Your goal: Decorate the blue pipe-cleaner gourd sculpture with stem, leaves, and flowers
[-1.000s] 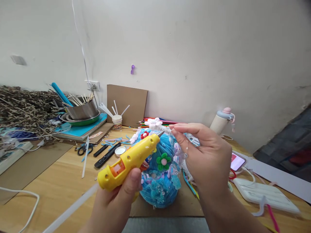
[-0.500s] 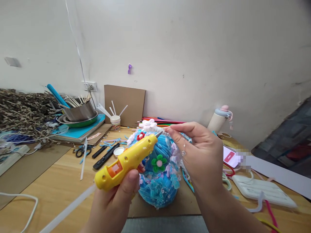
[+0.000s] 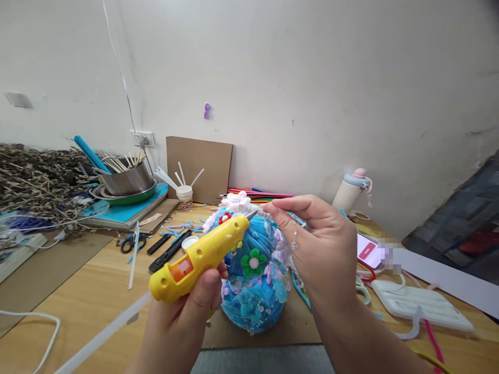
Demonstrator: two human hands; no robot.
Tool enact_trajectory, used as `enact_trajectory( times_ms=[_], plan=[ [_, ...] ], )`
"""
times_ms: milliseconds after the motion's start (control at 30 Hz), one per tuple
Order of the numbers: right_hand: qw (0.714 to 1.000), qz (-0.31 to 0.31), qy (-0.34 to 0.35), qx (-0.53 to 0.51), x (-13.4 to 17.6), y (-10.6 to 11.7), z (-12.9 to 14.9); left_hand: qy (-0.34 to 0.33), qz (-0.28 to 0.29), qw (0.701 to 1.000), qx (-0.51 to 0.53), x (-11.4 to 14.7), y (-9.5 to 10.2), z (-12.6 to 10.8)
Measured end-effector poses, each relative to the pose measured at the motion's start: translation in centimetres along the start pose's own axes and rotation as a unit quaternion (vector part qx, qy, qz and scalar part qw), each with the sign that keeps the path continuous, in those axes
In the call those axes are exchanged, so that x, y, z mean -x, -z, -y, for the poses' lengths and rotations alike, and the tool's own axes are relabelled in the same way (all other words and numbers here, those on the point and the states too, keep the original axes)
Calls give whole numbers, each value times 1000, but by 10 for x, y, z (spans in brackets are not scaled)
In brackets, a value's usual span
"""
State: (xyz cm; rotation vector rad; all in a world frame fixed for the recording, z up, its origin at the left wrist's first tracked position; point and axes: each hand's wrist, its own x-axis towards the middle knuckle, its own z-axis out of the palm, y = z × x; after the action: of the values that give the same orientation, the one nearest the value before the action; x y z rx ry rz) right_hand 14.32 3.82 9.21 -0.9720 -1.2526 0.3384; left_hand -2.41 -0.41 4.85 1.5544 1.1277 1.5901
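My left hand [image 3: 191, 311] is wrapped round a yellow hot glue gun [image 3: 202, 259], with a long clear glue stick [image 3: 105, 332] sticking out of its back. The metal nozzle points up and right, close to the fingertips of my right hand [image 3: 317, 239]. Thumb and forefinger of that hand are pinched together; what they hold, if anything, is too small to make out. Behind the gun stands a blue fuzzy pipe-cleaner craft [image 3: 253, 306], rounded in two tiers and covered with flowers and clear beads. A green flower [image 3: 253, 263] with a pink centre shows on its front.
Black-handled scissors [image 3: 133, 242], a black cutter [image 3: 170, 251] and a paper cup [image 3: 184, 196] of glue sticks lie left. Bundled pipe cleaners [image 3: 257, 195] lie behind. At right are a bottle [image 3: 350, 192], a phone [image 3: 370, 250] and a white flat pack [image 3: 423, 305].
The glue gun has shifted very slightly left and down. My right hand keeps its pinch near the nozzle, almost unmoved. The whole view has drifted a little.
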Motion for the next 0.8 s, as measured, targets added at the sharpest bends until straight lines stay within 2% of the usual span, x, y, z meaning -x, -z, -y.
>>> enact_trajectory(
  times_ms=[200,533,667,800],
  plan=[
    [1000,1,4,-4,0,-1,0,1,1,1000,-16,4,3,6],
    [1000,10,-1,-2,2,-1,-3,11,-6,1000,20,1,3,6],
    [999,10,22,27,2,0,-4,-6,-46,996,80,2,0,-4],
    [988,18,119,100,3,1,-2,4,-140,980,138,7,-2,-16]
  ],
)
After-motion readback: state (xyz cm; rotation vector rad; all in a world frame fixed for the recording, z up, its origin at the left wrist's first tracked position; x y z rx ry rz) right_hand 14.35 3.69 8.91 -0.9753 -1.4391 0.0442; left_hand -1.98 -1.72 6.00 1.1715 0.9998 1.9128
